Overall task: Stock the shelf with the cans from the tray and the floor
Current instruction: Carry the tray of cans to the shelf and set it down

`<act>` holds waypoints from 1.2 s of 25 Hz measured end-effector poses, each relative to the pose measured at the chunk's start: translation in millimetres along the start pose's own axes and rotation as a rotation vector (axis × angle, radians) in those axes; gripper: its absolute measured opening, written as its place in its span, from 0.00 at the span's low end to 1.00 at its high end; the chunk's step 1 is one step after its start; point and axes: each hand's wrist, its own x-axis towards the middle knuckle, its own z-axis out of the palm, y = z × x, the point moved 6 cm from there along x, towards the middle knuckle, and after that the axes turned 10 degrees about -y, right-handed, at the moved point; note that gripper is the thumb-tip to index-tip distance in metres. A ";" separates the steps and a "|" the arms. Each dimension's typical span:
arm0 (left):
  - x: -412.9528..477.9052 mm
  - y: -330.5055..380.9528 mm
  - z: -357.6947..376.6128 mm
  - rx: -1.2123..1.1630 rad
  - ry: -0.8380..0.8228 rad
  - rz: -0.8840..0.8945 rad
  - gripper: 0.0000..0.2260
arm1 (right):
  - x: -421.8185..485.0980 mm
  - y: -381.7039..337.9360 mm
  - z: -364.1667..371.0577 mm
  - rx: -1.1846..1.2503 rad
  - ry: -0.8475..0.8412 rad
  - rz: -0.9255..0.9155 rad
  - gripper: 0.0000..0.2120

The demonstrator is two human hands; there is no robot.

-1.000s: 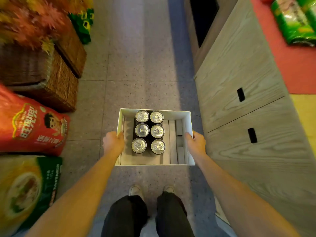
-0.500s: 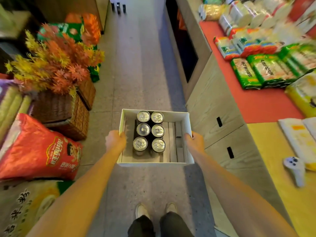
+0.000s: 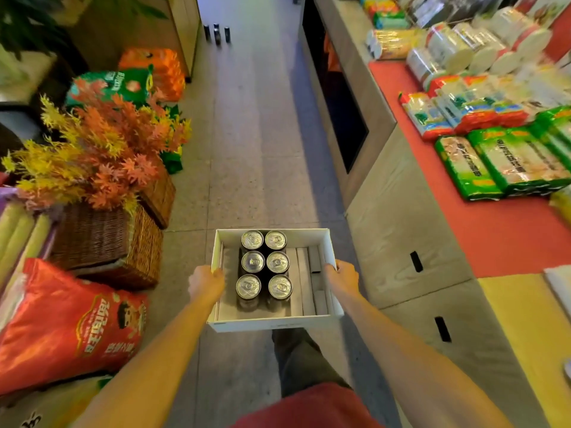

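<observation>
Six cans (image 3: 263,267) stand upright in two rows in the left half of a white tray (image 3: 332,254), carried above the aisle floor (image 3: 247,149). The left hand (image 3: 206,285) is clamped on its left wall, the right hand (image 3: 342,277) on its right. Three more cans (image 3: 217,33) stand on the floor far ahead.
</observation>
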 end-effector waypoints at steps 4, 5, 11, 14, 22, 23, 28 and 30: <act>78.6 76.6 -18.0 -0.042 0.036 0.003 0.14 | 94.3 -69.3 -14.9 0.003 -0.017 -0.020 0.19; 95.9 97.6 -23.4 -0.054 0.042 0.004 0.15 | 116.1 -90.5 -22.0 0.006 -0.020 -0.032 0.19; 191.8 221.0 -60.3 -0.090 0.086 0.043 0.14 | 239.6 -209.2 -62.2 -0.009 0.004 -0.063 0.16; 252.1 277.2 -73.7 -0.080 0.107 0.064 0.13 | 306.3 -252.1 -72.2 -0.012 0.036 -0.055 0.15; 458.0 432.9 -114.0 -0.026 0.058 0.077 0.12 | 497.4 -392.6 -75.5 0.027 0.078 -0.032 0.11; 481.8 455.5 -122.4 -0.020 0.054 0.072 0.12 | 517.9 -415.0 -77.6 0.026 0.074 -0.025 0.11; 591.7 571.2 -165.9 0.043 0.052 0.125 0.14 | 625.6 -516.4 -94.4 0.066 0.109 -0.017 0.10; 634.3 614.6 -176.2 0.040 0.042 0.138 0.14 | 673.7 -552.8 -100.3 0.066 0.100 -0.017 0.11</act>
